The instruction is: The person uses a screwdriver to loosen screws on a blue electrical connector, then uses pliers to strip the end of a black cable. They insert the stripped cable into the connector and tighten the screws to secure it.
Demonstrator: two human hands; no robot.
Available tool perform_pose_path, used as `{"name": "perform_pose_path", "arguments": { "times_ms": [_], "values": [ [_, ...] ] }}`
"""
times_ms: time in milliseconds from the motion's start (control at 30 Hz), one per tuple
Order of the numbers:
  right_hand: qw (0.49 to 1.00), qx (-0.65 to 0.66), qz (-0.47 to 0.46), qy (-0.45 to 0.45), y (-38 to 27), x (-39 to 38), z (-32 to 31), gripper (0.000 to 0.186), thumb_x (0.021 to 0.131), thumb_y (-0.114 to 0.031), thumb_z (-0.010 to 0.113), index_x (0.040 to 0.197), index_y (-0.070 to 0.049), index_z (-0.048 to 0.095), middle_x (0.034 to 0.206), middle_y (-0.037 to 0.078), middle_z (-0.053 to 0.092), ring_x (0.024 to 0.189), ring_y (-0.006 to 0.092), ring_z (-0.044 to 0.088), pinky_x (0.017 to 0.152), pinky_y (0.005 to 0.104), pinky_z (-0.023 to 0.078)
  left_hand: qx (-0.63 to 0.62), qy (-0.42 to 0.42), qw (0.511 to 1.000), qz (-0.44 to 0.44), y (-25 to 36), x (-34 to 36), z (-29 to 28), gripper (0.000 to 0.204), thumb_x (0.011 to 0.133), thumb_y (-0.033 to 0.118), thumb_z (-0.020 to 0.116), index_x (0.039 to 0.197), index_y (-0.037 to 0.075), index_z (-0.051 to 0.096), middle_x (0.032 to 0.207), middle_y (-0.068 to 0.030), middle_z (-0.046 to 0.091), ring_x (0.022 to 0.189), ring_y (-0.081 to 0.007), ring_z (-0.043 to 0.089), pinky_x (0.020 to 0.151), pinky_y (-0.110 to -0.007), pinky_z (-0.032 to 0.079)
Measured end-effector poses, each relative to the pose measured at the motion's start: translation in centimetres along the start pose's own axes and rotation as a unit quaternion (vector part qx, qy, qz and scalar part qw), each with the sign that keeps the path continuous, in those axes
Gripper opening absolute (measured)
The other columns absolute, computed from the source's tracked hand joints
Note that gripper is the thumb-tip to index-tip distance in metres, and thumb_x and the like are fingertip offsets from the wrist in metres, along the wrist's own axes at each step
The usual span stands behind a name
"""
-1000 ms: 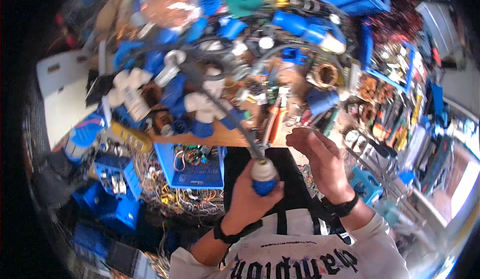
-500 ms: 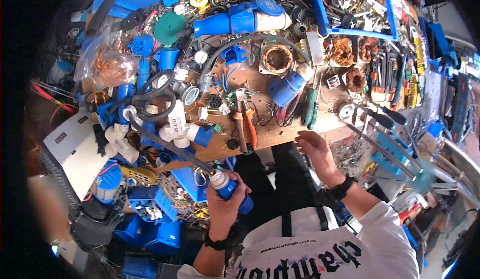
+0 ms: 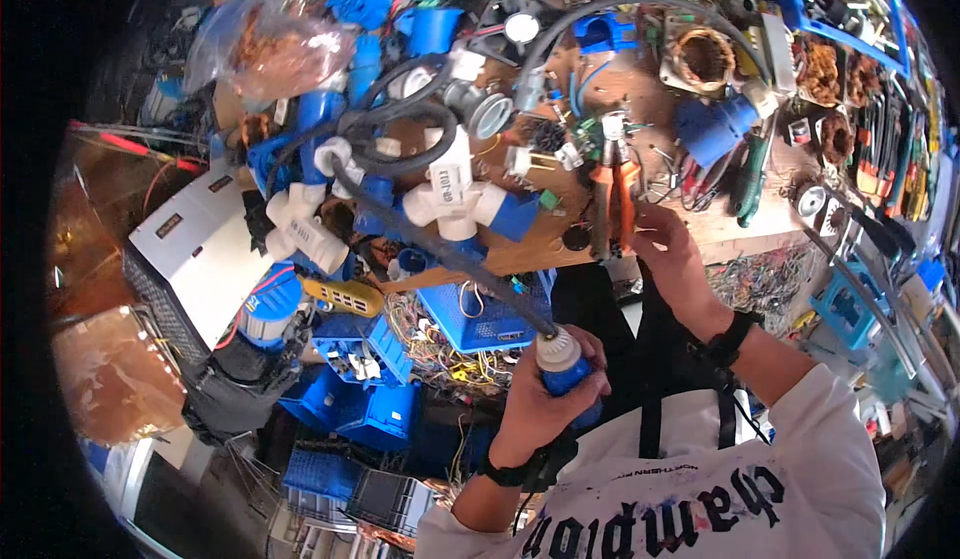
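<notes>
My left hand (image 3: 550, 399) is wrapped round a blue and white industrial plug (image 3: 560, 359). A thick black cable (image 3: 450, 254) runs from the plug's white collar up over the bench edge. My right hand (image 3: 680, 264) is at the bench edge with fingers bent and apart. Its fingertips are right beside the orange handles of a pair of pliers (image 3: 627, 204); whether they touch I cannot tell. Left of the pliers sits a white multi-way connector (image 3: 450, 194) with blue ends. On the right are a blue plug (image 3: 715, 127) and a green-handled screwdriver (image 3: 752, 189).
The wooden bench (image 3: 560, 251) is crowded with parts and wire. A clear bag (image 3: 290, 49) of copper-coloured material is at the far left. Below the edge are blue bins (image 3: 375, 414) and a blue basket (image 3: 480, 314). Metal rods (image 3: 870, 299) stick out at right.
The view has swung left, so the bench appears shifted right. My right hand has come closer to the pliers' handles. My left hand still holds the plug.
</notes>
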State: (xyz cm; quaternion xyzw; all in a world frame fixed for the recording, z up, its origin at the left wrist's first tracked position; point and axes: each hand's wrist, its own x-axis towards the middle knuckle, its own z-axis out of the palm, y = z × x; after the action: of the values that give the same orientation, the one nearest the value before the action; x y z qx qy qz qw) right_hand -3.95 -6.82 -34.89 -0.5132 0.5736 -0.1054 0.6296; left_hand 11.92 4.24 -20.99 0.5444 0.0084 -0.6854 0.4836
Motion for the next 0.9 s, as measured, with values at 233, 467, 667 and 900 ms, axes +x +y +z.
{"name": "perform_pose_path", "arguments": {
  "times_ms": [233,467,667,900],
  "values": [
    [0.996,-0.071,0.05,0.024,-0.3,1.7,1.5,0.047,0.083,-0.01,0.069,0.122,0.005,0.048,0.107,0.015,0.063,0.097,0.0217,0.064,0.083,0.0323,0.051,-0.129,-0.158,0.978,-0.05,2.0,-2.2,-3.6,0.026,0.08,-0.001,0.067,0.098,0.005,0.049,0.094,-0.0068,0.056,0.08,-0.0132,0.058,0.067,-0.028,0.052],
    [0.987,-0.112,0.088,0.069,0.2,2.4,2.1,0.048,0.077,-0.005,0.072,0.119,0.001,0.052,0.102,0.011,0.062,0.092,0.0185,0.061,0.082,0.0307,0.049,-0.046,-0.155,0.986,-0.027,1.8,-3.9,-6.3,0.033,0.075,0.004,0.073,0.101,0.006,0.053,0.096,-0.0058,0.058,0.083,-0.0127,0.056,0.076,-0.03,0.047],
    [0.984,-0.149,0.077,0.069,1.0,3.0,1.5,0.042,0.075,-0.003,0.073,0.111,-0.001,0.052,0.095,0.008,0.061,0.088,0.0166,0.059,0.078,0.0302,0.049,0.022,-0.134,0.99,-0.034,2.4,-4.5,-6.8,0.03,0.079,0.005,0.068,0.105,0.007,0.053,0.091,-0.0008,0.059,0.083,-0.0104,0.055,0.077,-0.028,0.046],
    [0.986,-0.15,0.043,0.065,-0.1,2.3,2.0,0.034,0.075,-0.001,0.067,0.107,0.003,0.056,0.09,0.007,0.062,0.078,0.015,0.059,0.073,0.028,0.049,0.04,-0.128,0.991,0.001,2.2,-4.6,-6.6,0.031,0.08,0.004,0.068,0.106,0.007,0.052,0.092,-0.0011,0.059,0.086,-0.0106,0.055,0.079,-0.029,0.045]
  ]
}}
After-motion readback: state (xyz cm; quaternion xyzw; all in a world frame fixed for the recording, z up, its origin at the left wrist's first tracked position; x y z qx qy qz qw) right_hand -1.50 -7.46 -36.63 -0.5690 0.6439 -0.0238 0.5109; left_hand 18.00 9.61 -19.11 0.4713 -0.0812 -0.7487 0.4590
